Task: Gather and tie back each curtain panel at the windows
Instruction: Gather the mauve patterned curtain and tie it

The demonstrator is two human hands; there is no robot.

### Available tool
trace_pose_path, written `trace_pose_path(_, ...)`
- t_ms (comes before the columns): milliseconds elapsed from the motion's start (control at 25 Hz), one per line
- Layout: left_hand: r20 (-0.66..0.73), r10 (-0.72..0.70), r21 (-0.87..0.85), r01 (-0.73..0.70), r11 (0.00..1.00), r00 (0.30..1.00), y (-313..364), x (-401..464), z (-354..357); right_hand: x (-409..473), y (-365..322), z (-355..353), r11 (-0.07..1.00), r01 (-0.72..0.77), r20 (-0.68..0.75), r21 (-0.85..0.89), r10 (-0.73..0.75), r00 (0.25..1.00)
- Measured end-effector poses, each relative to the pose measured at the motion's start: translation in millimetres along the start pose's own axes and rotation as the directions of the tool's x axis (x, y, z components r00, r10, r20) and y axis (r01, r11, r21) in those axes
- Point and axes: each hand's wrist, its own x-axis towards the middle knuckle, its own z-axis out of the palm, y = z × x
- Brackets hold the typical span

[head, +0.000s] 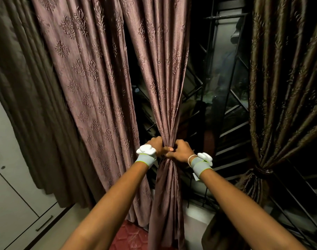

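Nearest to me, at six o'clock, my two forearms reach up and forward, each with a grey wristband (146, 159) carrying a white sensor. Between them low down I see a patch of red patterned floor (130, 237).

At the centre of view my left hand (156, 144) has its fingers curled round the left side of the bunched mauve curtain panel (164, 98), gripping it tight. My right hand (181, 149) is clenched on the same bunch from the three o'clock side, with the fingers of both hands meeting at the pinch point. I cannot tell whether either hand also has a tie cord in it. The panel is gathered into a narrow waist at my hands, fanning wide toward twelve o'clock and hanging in loose folds down to six.

At nine to eleven o'clock a second mauve panel (81, 78) with embossed motifs hangs ungathered, and beyond it, further left, a plain dark brown drape (27, 87). At eight o'clock stands a pale cabinet (13, 195) with dark handles.

At three o'clock a bronze-brown curtain (284, 87) is already cinched with a tieback (262, 170) at about four o'clock. Farthest away, at one o'clock, the dark window (224, 78) shows through its metal grille.
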Motion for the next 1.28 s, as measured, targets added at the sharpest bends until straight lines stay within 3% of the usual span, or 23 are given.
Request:
trace_pose_path(200, -0.025, -0.001, 0.015, 0.001, 1.0, 1.0, -1, 3, 0, -13, -11, -4, 0.994, 0.002, -0.081, -0.11, -0.011, 0.997)
trace_pose_path(520, -0.051, -0.012, -0.011, 0.011, 1.0, 0.999, -1, -3, 2, -16, -21, -7, 0.964, -0.039, -0.082, -0.262, 0.018, 0.997)
trace_pose_path(680, -0.031, -0.045, -0.056, 0.043, 0.998, 0.999, -5, -3, -5, -11, -26, -9, 0.946, -0.132, -0.11, -0.298, 0.103, 0.989)
trace_pose_path(800, -0.023, -0.081, -0.084, 0.079, 0.993, 0.996, -21, -3, -17, -2, -34, -6, 0.924, -0.176, -0.046, -0.34, 0.171, 0.984)
trace_pose_path(1040, -0.101, -0.189, -0.071, 0.182, 0.981, 0.977, -77, -20, -43, 23, -81, 30, 0.953, -0.024, 0.085, -0.302, 0.052, 0.995)
trace_pose_path(1280, -0.161, -0.314, -0.066, 0.307, 0.949, 0.936, -125, -28, -60, 37, -126, 69, 0.954, 0.125, 0.087, -0.271, -0.105, 0.991)
